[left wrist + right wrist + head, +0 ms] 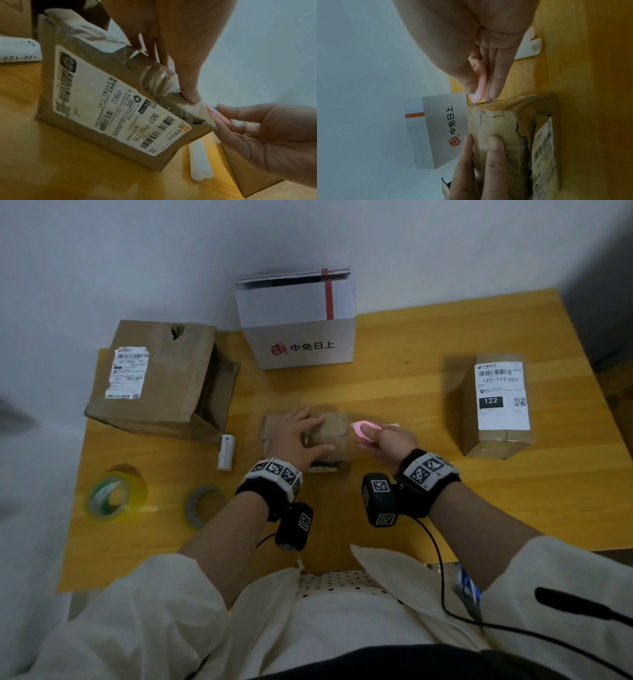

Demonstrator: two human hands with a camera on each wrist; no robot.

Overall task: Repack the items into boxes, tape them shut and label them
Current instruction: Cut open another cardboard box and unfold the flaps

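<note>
Left hand [295, 440] fingers flat, pressing small brown taped cardboard parcel [330, 436] at wooden table [394, 392] centre, right hand [385, 441] at three o'clock pinching pink plastic cutter [362, 429], tip touching parcel's taped edge.

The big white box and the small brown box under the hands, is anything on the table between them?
No. In the head view only bare yellow table lies between the white box and the small taped box.

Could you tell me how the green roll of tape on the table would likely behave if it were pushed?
The green roll of tape lies flat, so it would probably slide rather than roll. It looks stiff. Set on edge, it could roll across the table.
</note>
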